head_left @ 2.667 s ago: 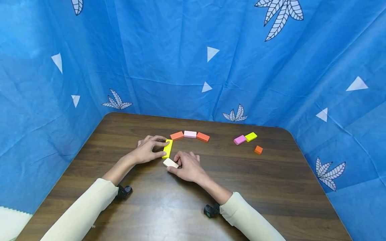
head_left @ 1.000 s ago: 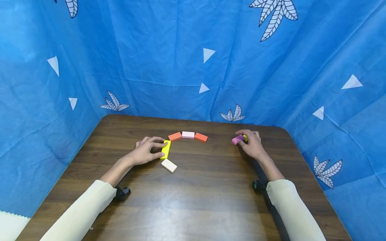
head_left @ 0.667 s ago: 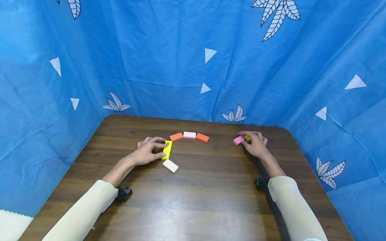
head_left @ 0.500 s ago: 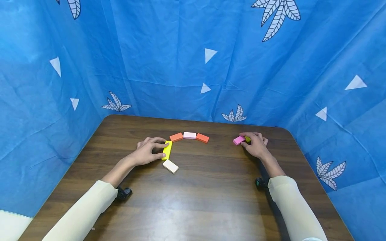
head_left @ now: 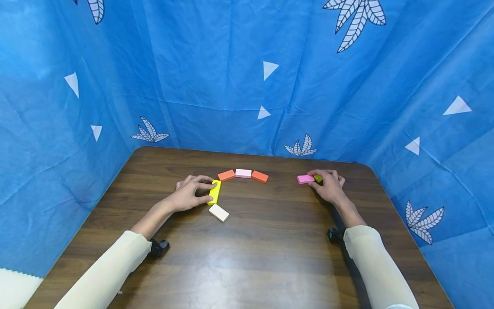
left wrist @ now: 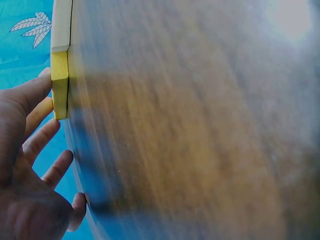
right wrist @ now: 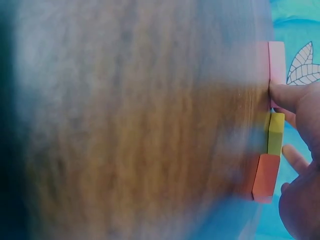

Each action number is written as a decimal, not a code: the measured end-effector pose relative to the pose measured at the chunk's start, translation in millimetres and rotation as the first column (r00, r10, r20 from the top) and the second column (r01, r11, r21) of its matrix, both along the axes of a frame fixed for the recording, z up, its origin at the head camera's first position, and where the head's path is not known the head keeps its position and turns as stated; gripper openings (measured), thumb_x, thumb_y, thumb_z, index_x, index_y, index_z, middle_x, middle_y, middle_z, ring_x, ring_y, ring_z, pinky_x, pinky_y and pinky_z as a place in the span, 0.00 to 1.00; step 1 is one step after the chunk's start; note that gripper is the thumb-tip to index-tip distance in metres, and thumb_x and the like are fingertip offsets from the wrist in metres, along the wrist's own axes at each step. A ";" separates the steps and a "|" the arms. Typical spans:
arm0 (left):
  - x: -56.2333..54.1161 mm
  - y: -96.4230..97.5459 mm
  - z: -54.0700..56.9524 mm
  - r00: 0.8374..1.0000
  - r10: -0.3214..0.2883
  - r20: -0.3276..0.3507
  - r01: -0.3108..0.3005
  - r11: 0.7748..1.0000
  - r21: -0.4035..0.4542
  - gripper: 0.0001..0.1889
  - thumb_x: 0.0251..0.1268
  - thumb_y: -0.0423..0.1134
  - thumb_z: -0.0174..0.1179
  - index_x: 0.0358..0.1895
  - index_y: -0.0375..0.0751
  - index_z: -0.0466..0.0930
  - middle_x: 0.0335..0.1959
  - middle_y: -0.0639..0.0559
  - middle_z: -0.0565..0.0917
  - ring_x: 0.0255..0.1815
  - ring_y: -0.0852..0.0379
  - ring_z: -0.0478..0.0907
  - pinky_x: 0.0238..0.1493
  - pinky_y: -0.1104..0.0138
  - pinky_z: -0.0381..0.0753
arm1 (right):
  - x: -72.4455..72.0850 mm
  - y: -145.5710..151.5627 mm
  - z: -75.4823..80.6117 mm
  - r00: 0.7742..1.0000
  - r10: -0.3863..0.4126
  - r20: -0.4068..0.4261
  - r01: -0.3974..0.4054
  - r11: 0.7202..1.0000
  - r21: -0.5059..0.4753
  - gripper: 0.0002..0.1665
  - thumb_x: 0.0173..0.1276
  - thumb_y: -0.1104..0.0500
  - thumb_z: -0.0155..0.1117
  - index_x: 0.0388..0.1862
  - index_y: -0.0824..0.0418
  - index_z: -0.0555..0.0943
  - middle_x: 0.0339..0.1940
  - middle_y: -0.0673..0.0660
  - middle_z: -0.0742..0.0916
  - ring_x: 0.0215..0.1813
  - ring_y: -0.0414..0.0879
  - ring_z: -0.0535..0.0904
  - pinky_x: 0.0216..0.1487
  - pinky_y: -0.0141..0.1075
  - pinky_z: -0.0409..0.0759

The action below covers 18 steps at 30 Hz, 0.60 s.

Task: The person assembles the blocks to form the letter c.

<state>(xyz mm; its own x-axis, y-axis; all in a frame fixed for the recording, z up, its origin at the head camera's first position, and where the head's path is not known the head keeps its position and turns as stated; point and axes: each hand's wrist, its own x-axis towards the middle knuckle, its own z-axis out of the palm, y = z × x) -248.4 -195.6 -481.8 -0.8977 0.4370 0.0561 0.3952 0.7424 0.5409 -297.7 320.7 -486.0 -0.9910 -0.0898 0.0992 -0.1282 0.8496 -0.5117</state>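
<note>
My left hand [head_left: 189, 194] holds a yellow block [head_left: 215, 192] by thumb and index finger, its other fingers spread beyond, as the left wrist view shows. A cream block [head_left: 219, 213] lies slanted at the yellow block's near end. Over at the right, my right hand [head_left: 328, 185] pinches the right end of a pink block [head_left: 303, 179] between thumb and index finger. A yellow-green block [head_left: 318, 179] sits partly covered under that hand. An orange block [right wrist: 266, 177] shows beyond it in the right wrist view, hidden by the hand in the head view.
Two orange-red blocks, left [head_left: 226, 175] and right [head_left: 260, 177], flank a pale pink block [head_left: 243, 173] in a shallow arc near the yellow block. All lie on a brown wooden table [head_left: 247, 257]. A blue patterned curtain [head_left: 216, 77] stands behind and at both sides.
My right hand has left the cream block and gone right to the pink block, which has since turned from slanted to nearly straight across. My left hand stays on the yellow block.
</note>
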 end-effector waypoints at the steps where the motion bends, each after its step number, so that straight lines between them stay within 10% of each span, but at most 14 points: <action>1: 0.2 -0.1 0.1 1.000 0.001 0.004 -0.001 1.000 0.001 0.28 0.72 0.52 0.72 0.73 0.53 0.82 0.78 0.50 0.76 0.71 0.42 0.68 0.66 0.30 0.55 | 0.3 0.0 0.1 1.000 0.001 -0.003 -0.001 1.000 -0.001 0.19 0.80 0.55 0.67 0.66 0.56 0.83 0.76 0.70 0.79 0.79 0.71 0.57 0.74 0.73 0.39; 18: -1.8 -1.9 -0.3 1.000 -0.006 -0.012 0.006 1.000 -0.004 0.28 0.72 0.51 0.72 0.72 0.53 0.83 0.78 0.50 0.77 0.72 0.40 0.69 0.64 0.30 0.57 | -1.2 -3.2 -4.3 0.999 -0.026 -0.044 0.026 1.000 -0.003 0.18 0.80 0.53 0.68 0.64 0.57 0.83 0.71 0.69 0.83 0.75 0.70 0.61 0.72 0.75 0.41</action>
